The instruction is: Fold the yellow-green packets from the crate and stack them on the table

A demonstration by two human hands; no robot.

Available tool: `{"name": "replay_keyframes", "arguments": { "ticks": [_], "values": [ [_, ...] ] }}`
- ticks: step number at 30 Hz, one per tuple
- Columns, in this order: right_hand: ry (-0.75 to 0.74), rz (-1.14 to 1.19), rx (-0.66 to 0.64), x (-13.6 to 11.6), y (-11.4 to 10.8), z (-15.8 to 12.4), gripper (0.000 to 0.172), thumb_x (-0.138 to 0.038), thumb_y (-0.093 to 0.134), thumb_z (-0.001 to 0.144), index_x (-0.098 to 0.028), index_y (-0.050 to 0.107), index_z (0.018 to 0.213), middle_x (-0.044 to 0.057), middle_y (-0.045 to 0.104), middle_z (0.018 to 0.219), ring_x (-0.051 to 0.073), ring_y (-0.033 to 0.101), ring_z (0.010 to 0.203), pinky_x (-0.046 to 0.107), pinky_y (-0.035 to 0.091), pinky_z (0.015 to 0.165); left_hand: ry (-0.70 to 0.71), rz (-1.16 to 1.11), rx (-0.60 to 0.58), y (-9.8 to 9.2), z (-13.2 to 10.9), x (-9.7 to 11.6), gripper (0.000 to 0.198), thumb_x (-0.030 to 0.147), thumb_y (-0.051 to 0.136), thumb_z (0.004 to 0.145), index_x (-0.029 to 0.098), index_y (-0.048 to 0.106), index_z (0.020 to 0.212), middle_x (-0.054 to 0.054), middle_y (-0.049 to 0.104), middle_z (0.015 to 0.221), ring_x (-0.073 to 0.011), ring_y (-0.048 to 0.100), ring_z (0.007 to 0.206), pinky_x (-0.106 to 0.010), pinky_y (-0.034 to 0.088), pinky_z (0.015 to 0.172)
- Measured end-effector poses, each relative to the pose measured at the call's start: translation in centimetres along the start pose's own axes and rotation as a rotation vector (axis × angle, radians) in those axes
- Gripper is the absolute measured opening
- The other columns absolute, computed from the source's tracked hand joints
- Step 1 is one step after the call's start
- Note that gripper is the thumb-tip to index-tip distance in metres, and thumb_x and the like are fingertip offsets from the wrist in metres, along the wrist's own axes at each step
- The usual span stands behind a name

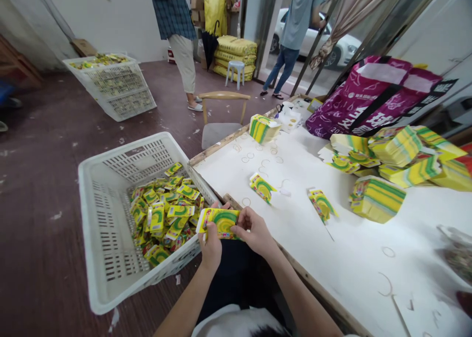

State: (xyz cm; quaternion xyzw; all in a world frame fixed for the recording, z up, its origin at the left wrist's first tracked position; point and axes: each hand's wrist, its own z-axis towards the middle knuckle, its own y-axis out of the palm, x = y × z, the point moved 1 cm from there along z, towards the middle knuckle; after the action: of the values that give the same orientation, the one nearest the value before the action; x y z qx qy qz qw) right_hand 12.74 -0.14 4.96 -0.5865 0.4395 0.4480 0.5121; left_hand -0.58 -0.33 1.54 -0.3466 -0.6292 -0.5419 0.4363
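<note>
A small yellow-green printed box (223, 221) is held between my two hands, over the gap between basket and table. My left hand (211, 248) grips its left end, thumb on the front face. At the right end, my right hand (254, 231) pinches the edge between thumb and fingers. Just left of my hands, a white plastic basket (88, 229) holds a heap of similar filled-looking boxes (171, 209). Two flat cartons lie on the white table: one carton (262, 187) ahead of my hands, another carton (321, 205) farther right.
Stacks of flat cartons (379, 197) and a purple bag (361, 91) occupy the table's right side. Rubber bands (388, 252) lie scattered. A chair (221, 130) stands beyond the basket, and a second full basket (121, 91) farther back. Two people (177, 32) stand near the doorway.
</note>
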Motion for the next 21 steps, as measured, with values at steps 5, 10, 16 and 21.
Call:
{"name": "replay_keyframes", "arguments": {
  "ticks": [5,10,16,21],
  "values": [
    [0.002,-0.282,0.13,0.2,0.7,-0.2,0.026,-0.028,0.071,0.075,-0.024,0.046,0.072,-0.004,0.053,0.064,0.015,0.048,0.059,0.028,0.036,0.058,0.035,0.046,-0.022,0.3,-0.5,0.2,0.061,0.062,0.054,0.09,0.018,0.06,0.132,-0.014,0.072,0.115,-0.0309,0.066,0.113,-0.045,0.056,0.095],
    [-0.014,-0.056,0.06,0.1,0.7,-0.1,0.028,-0.033,0.072,0.074,-0.023,0.045,0.073,-0.004,0.053,0.066,0.014,0.049,0.06,0.028,0.04,0.059,0.004,-0.032,0.005,0.2,-0.6,0.3,0.065,0.065,0.055,0.088,0.019,0.059,0.133,-0.014,0.071,0.117,-0.0309,0.066,0.113,-0.044,0.056,0.095],
    [-0.109,0.166,-0.124,-0.3,0.8,-0.2,0.033,-0.042,0.072,0.078,-0.023,0.047,0.089,-0.002,0.053,0.078,0.014,0.048,0.069,0.027,0.038,0.064,-0.112,-0.245,-0.011,0.8,0.1,0.5,0.068,0.074,0.059,0.08,0.019,0.063,0.121,-0.015,0.069,0.115,-0.0296,0.066,0.108,-0.043,0.055,0.093],
    [-0.044,0.227,-0.248,-0.2,2.4,-1.3,0.042,-0.044,0.078,0.074,-0.022,0.047,0.094,-0.002,0.054,0.084,0.014,0.047,0.074,0.027,0.038,0.067,-0.017,-0.41,0.021,1.3,1.0,1.5,0.055,0.076,0.059,0.077,0.021,0.059,0.084,-0.002,0.055,0.076,-0.0197,0.061,0.078,-0.038,0.056,0.085]
  ]
}}
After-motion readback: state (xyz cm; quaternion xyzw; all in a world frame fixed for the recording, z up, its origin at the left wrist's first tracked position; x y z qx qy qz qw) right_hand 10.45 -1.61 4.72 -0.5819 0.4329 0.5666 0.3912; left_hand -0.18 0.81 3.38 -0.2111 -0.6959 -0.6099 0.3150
